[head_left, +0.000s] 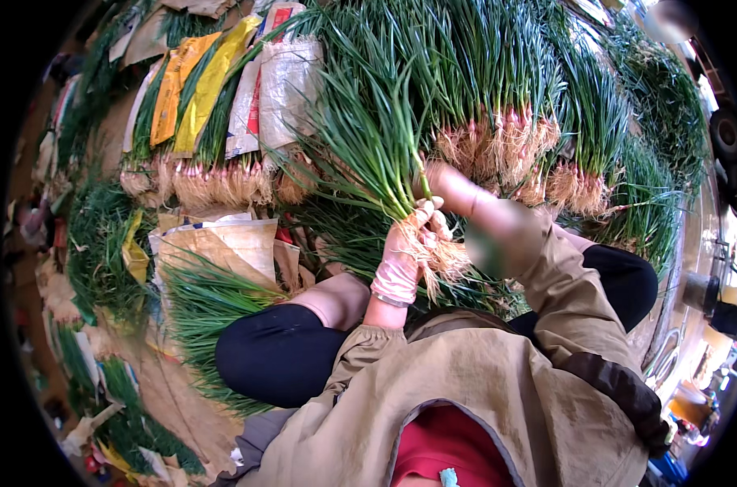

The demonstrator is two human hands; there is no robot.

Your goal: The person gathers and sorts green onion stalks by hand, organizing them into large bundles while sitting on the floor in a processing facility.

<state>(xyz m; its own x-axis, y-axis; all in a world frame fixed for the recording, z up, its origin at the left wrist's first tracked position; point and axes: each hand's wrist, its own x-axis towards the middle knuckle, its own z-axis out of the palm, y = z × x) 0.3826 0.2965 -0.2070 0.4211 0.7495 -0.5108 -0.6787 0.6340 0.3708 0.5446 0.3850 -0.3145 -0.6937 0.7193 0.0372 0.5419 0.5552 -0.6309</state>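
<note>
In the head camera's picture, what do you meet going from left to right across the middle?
Yellow wrapper → tan sack → gloved left hand gripping a green onion bunch → right hand → stacked bunches with pale roots.

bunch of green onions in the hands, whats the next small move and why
Probably draw the right hand down the stalks to even the bunch of green onions. The gloved left hand grips it just above the roots, yet the leaves splay wide, unlike the tidy bundles stacked behind.
</note>
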